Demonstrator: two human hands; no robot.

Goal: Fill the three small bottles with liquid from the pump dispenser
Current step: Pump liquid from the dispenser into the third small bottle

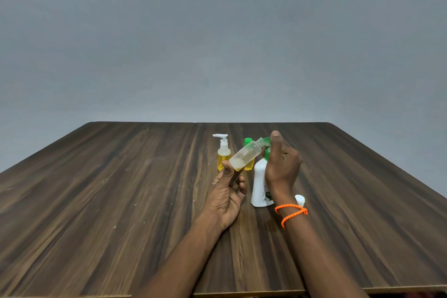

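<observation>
A dark wooden table (pixel 121 189) with streaky grain fills the lower half of the view, and behind it rises a plain grey wall (pixel 217 31). Near the table's far middle stands the pump dispenser (pixel 223 152), upright, its lower part yellow with liquid and its white nozzle pointing left. Just right of the dispenser and in front of it, the left hand (pixel 227 197) pinches the bottom end of a clear small bottle (pixel 245 155) between thumb and fingertips, holding it tilted off the table with its threaded neck up to the right. At that neck the right hand (pixel 281 167) has its thumb raised and its fingers curled round a green cap (pixel 266 140). Partly hidden behind the clear bottle is a yellow bottle with a green cap (pixel 248 141). Right of the dispenser and nearer the person stands a white bottle (pixel 260 184), with a small white cap (pixel 300 199) beside it. An orange cord (pixel 291 213) wraps the right wrist.
</observation>
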